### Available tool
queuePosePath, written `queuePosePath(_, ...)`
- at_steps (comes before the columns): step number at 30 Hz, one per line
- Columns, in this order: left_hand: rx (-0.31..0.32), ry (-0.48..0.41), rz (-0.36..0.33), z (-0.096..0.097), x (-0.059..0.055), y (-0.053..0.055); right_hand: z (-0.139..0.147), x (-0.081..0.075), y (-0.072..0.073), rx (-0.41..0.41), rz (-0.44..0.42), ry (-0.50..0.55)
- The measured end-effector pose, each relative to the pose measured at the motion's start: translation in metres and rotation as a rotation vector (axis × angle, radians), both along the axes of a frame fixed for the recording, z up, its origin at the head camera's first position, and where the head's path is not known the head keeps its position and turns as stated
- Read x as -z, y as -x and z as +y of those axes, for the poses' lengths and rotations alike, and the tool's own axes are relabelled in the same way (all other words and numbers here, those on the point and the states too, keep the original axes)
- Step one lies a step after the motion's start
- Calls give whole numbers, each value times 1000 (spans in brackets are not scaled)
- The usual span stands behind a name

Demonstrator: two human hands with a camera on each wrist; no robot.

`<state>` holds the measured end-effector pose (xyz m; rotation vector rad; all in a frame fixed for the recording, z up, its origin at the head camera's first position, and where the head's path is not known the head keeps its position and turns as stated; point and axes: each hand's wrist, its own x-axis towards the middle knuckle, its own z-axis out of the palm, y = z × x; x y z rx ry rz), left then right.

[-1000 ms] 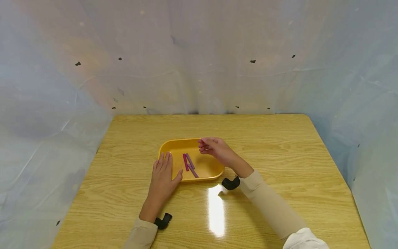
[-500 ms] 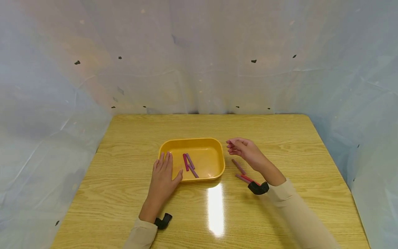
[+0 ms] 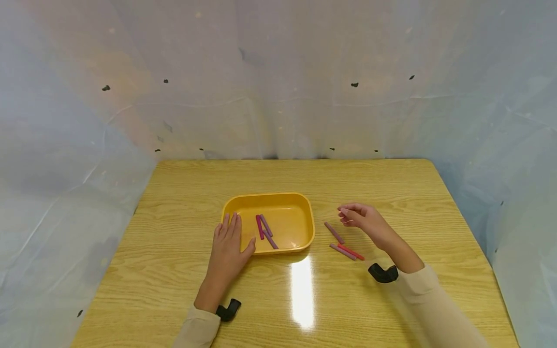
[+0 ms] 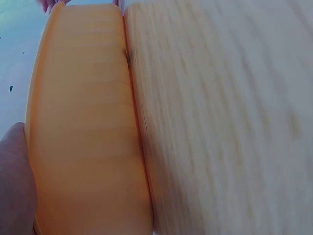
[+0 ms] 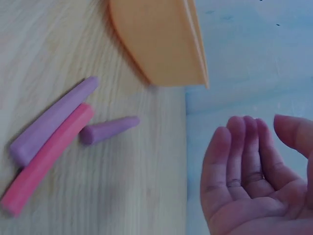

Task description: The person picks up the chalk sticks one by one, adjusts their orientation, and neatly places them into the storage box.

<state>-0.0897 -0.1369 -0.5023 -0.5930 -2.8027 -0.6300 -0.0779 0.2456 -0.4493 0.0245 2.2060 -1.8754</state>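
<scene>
A yellow plastic tray (image 3: 292, 223) sits on the table. My left hand (image 3: 228, 249) rests over its left end with straight fingers, and its thumb (image 4: 17, 183) shows against the tray's wall in the left wrist view. Inside lie a magenta chalk-like stick (image 3: 259, 227) and two purple ones (image 3: 270, 239). My right hand (image 3: 369, 226) is raised right of the tray, fingers loosely bent and nothing held, palm visible in the right wrist view. Below it on the table lie a red stick (image 5: 46, 161), a purple stick (image 5: 54, 122) alongside it and another purple stick (image 5: 110, 130).
The wooden table (image 3: 196, 183) has its far edge against a pale hanging sheet (image 3: 278, 87), which also rises at both sides. A bright reflection falls on the tabletop in front of the tray. Black wrist-worn mounts (image 3: 384, 273) sit at both wrists.
My right hand has moved from over the tray's right side out to the right, uncovering the three sticks on the table. My left hand and the tray have stayed still.
</scene>
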Motion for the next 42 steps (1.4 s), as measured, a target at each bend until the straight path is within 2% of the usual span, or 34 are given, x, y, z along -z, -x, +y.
queuePosePath(6,-3,3,-17,0,-2,-1,13,4,-15,-114,-84,-153)
queuePosePath(9,-7,10,-24,0,-2,-2,18,6,-22,-162,-120,-191)
queuePosePath(15,-6,9,-36,-1,-3,-3,21,13,-33,-207,-109,-262)
queuePosePath(21,-8,14,-33,-2,-2,-2,13,17,-38,-207,-108,-342)
queuePosePath(29,-11,8,-30,-3,-3,-3,1,15,-41,-197,-89,-472)
queuePosePath(36,-11,6,-19,-1,-5,-5,-4,12,-44,-195,-92,-529)
queuePosePath(42,-5,6,-12,-1,-5,-4,-6,17,-45,-198,-93,-555)
